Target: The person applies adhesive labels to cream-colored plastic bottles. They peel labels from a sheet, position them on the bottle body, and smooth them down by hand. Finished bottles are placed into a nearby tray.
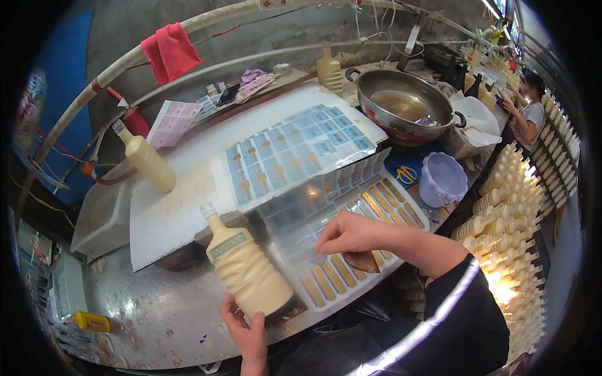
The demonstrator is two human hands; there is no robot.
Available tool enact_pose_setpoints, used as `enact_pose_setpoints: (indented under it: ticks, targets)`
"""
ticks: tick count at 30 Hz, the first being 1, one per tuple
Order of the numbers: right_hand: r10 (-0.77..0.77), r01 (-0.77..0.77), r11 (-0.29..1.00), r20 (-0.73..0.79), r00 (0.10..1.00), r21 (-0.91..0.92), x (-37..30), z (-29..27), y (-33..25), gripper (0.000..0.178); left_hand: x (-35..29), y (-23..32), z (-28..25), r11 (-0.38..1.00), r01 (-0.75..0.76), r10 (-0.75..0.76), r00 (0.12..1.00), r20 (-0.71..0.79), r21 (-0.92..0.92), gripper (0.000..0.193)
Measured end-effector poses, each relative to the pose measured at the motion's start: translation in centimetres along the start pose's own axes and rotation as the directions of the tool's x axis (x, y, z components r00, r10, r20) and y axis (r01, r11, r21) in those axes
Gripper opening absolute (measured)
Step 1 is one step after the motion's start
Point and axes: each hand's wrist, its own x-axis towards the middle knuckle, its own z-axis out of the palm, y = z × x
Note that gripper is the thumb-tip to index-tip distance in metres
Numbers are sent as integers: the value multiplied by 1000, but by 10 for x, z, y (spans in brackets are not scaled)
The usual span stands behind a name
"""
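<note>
Cream bottles [249,272] on or beside white board [182,213]: 3. Two-handled pan [401,122]: 1. Lavender basin [443,180]: 1. Yellow-handled scissors [407,174]: 1 pair. Red cloth [170,52]: 1. Yellow bottle [92,321]: 1.

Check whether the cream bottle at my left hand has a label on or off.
On: a grey-green label sits on the bottle, just below its neck. Your left hand grips the bottle near its base.

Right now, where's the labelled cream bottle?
The bottle is in the head view, lower left of centre, left hand at its base, gold-strip sheet to its right.
</note>
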Motion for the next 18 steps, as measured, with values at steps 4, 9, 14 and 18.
enact_pose_setpoints:
  ticks: [4,9,14,18]
  targets:
    - [61,-69,995,108,992,71,-1,19,-12,31,-1,8,3,990,65,-70,997,-33,-126,80]
    - [68,-99,981,180,981,169,1,37,-13,32,6,1,11,976,67,-50,995,-85,207,86]
    - [19,-71,952,175,984,298,3,50,-9,23,13,-5,16,947,-23,50,996,-75,322,86]
    - [81,-141,937,194,978,320,3,52,-9,22,7,-12,7,971,-60,60,998,6,230,78]
